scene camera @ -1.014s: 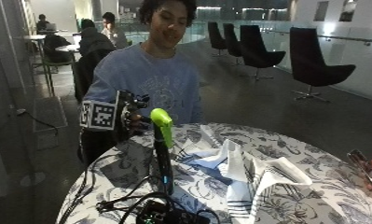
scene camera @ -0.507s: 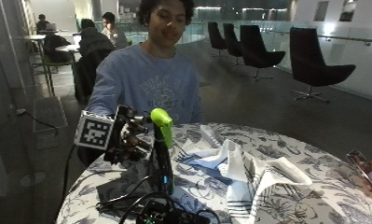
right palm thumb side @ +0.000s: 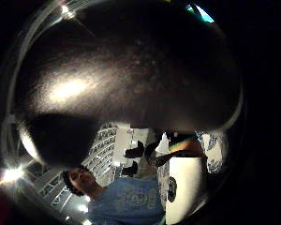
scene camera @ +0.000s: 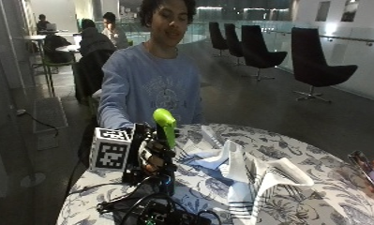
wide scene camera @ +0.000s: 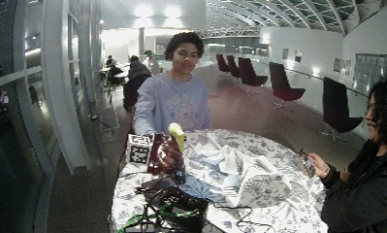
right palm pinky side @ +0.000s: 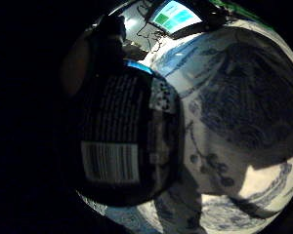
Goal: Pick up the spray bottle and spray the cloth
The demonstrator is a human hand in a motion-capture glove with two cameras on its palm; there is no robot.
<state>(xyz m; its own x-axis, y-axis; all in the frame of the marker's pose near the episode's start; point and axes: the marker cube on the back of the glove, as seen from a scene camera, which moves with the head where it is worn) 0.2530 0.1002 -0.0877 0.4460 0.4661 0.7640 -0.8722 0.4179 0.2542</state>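
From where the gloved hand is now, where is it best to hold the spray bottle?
Probably around the dark body just under the green trigger head of the spray bottle, coming from the side where the right hand already is. The bottle stands upright on the table, and its nozzle faces the cloth.

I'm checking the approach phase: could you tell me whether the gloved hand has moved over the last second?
Yes. The gloved hand has come down and closed in on the standing spray bottle, which has not moved on the table; its fingers now wrap the bottle's body.
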